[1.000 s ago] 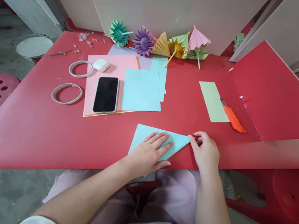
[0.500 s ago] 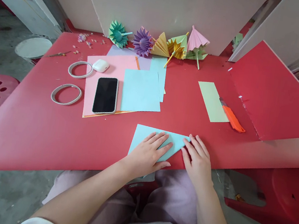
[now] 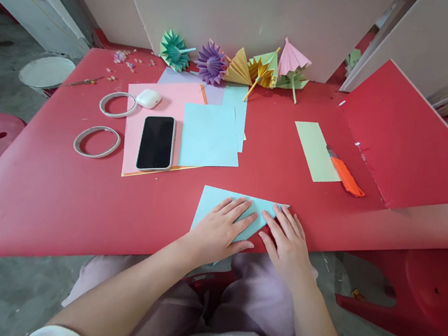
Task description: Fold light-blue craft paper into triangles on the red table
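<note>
A light blue sheet folded into a triangle (image 3: 211, 205) lies at the near edge of the red table (image 3: 38, 186). My left hand (image 3: 221, 229) rests flat on its middle, fingers spread and open. My right hand (image 3: 287, 238) lies flat too, fingers stretched out over the triangle's right corner and slanted folded edge. Neither hand grips anything.
Behind the fold lie pink and blue paper sheets (image 3: 209, 135), a black phone (image 3: 156, 142), a white earbud case (image 3: 148, 98) and two tape rings (image 3: 96, 140). A green strip (image 3: 316, 150) and orange cutter (image 3: 345, 175) sit right. Paper umbrellas (image 3: 238, 64) line the back. A raised red board (image 3: 410, 144) stands at right.
My right hand went from pinching the triangle's right tip to lying flat, and slid left along the folded edge. The left hand stayed pressed on the paper.
</note>
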`<state>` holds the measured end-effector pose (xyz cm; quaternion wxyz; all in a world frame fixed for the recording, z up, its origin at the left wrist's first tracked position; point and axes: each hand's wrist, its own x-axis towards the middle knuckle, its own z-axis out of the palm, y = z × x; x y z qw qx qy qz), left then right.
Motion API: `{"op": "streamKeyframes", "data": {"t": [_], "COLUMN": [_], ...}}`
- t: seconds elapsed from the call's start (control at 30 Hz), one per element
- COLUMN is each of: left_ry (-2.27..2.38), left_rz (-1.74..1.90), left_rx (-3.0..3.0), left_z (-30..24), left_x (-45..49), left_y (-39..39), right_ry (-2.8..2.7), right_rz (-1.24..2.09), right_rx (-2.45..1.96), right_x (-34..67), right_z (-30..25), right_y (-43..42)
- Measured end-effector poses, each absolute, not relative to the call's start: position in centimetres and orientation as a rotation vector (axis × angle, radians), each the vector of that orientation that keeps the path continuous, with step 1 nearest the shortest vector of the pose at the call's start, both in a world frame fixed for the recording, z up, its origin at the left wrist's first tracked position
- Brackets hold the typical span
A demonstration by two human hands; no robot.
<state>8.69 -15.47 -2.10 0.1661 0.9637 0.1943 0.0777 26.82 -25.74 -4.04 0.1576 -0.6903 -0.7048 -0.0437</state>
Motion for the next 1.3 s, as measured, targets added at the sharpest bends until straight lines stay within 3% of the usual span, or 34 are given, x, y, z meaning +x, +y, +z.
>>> {"op": "streamKeyframes", "data": {"t": [1.3], "left_ry": [0.544], "left_rz": [0.233], "left_rx": [2.739], "left_z": [-2.32], "left_x": [8.74], "left_y": [-15.45], "right_ry": [-1.957], "right_rz": [-0.097], "right_rx": [-1.998], "right_x": [26.89], "right_z": [-4.12], "right_y": [-25.97]}}
